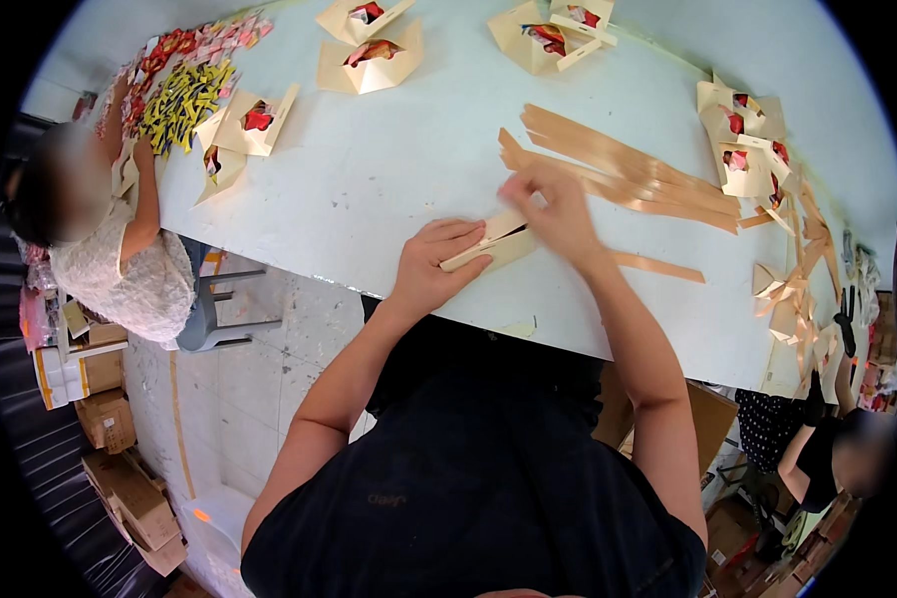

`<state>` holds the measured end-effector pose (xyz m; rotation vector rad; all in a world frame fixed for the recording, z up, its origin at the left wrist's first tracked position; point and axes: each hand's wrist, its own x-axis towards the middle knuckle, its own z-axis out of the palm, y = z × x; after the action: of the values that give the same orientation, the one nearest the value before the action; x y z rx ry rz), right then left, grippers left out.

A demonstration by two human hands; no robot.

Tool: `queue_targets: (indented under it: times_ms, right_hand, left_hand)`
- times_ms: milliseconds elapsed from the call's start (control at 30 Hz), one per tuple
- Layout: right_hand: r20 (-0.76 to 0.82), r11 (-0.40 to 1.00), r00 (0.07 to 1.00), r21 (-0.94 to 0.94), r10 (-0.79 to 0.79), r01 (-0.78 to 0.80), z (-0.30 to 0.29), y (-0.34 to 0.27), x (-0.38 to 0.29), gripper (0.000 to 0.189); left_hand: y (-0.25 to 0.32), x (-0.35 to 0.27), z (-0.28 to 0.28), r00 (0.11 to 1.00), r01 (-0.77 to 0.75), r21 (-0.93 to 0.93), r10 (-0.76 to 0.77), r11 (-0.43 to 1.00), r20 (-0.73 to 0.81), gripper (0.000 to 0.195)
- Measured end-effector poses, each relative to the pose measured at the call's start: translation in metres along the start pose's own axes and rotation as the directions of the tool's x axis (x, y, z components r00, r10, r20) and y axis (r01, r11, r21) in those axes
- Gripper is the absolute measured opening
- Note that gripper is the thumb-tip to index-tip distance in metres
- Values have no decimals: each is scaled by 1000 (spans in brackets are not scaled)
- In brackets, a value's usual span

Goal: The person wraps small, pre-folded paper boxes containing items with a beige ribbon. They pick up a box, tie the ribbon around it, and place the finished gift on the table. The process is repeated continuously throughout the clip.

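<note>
My left hand [444, 261] grips a small cream-coloured folded card box [509, 248] near the table's front edge. Its thumb lies on the near side and the fingers on the top, and a dark slit shows along the box's upper edge. Just above the box's right end is my right hand [556, 209], blurred, thumb and fingertips drawn together. Whether it pinches anything cannot be made out. One strip of golden-tan ribbon [661, 267] runs out from under my right forearm. Beyond that hand lies a bundle of flat ribbon strips [627, 168].
Open card boxes holding red packets stand along the far side [370, 63] and right [739, 172]. At left, a seated person [119, 224] reaches toward piles of yellow sachets [183, 101]. Another person [814, 456] works at right beside ribboned boxes [788, 325]. Cartons [131, 497] line the left floor.
</note>
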<state>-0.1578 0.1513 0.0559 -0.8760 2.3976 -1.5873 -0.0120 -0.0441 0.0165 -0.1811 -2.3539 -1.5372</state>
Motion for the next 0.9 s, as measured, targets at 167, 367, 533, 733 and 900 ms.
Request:
queue_targets:
  times_ms: [167, 367, 533, 733, 900]
  right_hand:
    - [-222, 946, 967, -267, 124, -183, -9, 28, 51, 31]
    - [-37, 857, 954, -430, 297, -283, -3, 45, 80, 33]
    - [-77, 854, 970, -461, 232, -240, -2, 56, 77, 28]
    - [35, 853, 973, -489, 227, -181, -8, 51, 86, 20]
    - [-20, 953, 975, -210, 220, -220, -18, 41, 75, 22]
  left_hand:
    - [-1, -2, 8, 990, -101, 70, 107, 992, -90, 33]
    - [-1, -9, 7, 961, 61, 8, -57, 998, -272, 31]
    - [11, -2, 0, 904, 85, 18, -70, 996, -422, 32]
    - [7, 1, -7, 851, 138, 28, -104, 990, -514, 32]
    - [4, -3, -7, 838, 164, 12, -133, 986, -530, 32]
